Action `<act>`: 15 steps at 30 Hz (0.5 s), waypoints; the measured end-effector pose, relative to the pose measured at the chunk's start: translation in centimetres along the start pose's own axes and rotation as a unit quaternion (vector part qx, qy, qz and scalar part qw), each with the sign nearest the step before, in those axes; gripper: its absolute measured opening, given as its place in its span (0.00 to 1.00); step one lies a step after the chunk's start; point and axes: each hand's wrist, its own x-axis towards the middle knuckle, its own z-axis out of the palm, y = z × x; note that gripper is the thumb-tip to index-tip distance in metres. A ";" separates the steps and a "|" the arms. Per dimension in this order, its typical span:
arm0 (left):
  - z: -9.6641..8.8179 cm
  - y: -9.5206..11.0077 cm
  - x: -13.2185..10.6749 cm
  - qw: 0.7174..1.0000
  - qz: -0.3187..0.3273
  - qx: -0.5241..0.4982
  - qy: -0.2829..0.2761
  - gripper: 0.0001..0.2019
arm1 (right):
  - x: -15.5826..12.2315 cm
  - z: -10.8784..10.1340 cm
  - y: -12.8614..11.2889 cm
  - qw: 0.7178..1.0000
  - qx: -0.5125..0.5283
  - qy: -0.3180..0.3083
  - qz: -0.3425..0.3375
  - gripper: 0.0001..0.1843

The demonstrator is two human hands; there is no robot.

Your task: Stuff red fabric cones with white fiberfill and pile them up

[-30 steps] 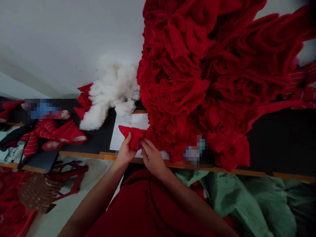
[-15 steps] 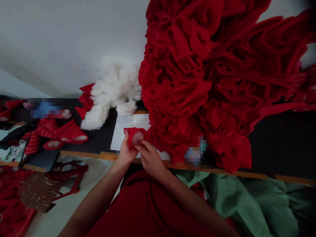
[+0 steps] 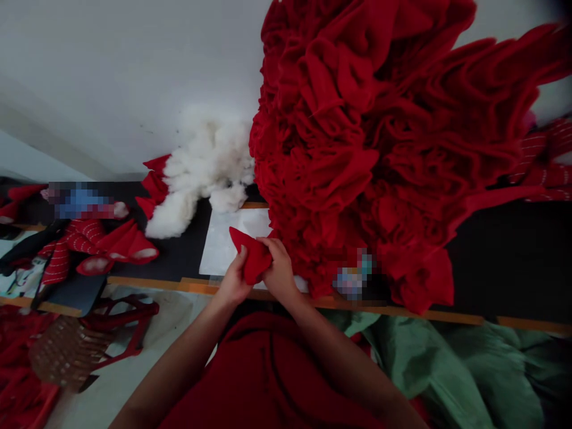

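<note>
A small red fabric piece (image 3: 254, 256) with a pointed tip is between my two hands, over the front edge of the dark table. My left hand (image 3: 236, 280) grips its left side, thumb on the near face. My right hand (image 3: 280, 271) is closed on its right side, fingers over the upper edge. No white filling shows on the face turned to me. Beneath and behind it lies a white sheet (image 3: 218, 241). Fluffy white stuffing (image 3: 205, 161) sits farther back, with red pointed pieces (image 3: 154, 185) beside it.
A tall heap of red fabric pieces (image 3: 322, 161) rises close on the right. Stuffed red pieces (image 3: 127, 241), some with white stitching, lie at the left. Green cloth (image 3: 438, 363) hangs below the table edge (image 3: 447, 316). A brown chair (image 3: 67, 351) stands at lower left.
The red piece has turned so its pointed tip faces up and left, and its white-filled opening is out of sight. My right hand moved from the opening to grip the right side.
</note>
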 end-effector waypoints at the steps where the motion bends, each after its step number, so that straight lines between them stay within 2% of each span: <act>1: 0.1 -0.1 -0.1 1.000 0.013 -0.001 -0.004 0.11 | 0.2 0.1 0.0 1.000 0.005 0.008 -0.002 0.20; 5: -0.3 0.4 -0.3 0.998 0.043 0.023 -0.029 0.14 | 0.0 0.3 0.1 0.998 0.055 0.027 0.016 0.19; 10: -1.2 0.8 0.0 0.997 0.068 0.039 -0.014 0.15 | -0.6 0.2 0.5 0.980 0.168 0.008 0.108 0.19; 15: -1.1 0.1 0.0 0.991 0.089 0.070 -0.070 0.20 | -0.6 0.1 1.4 0.954 0.230 0.018 0.191 0.19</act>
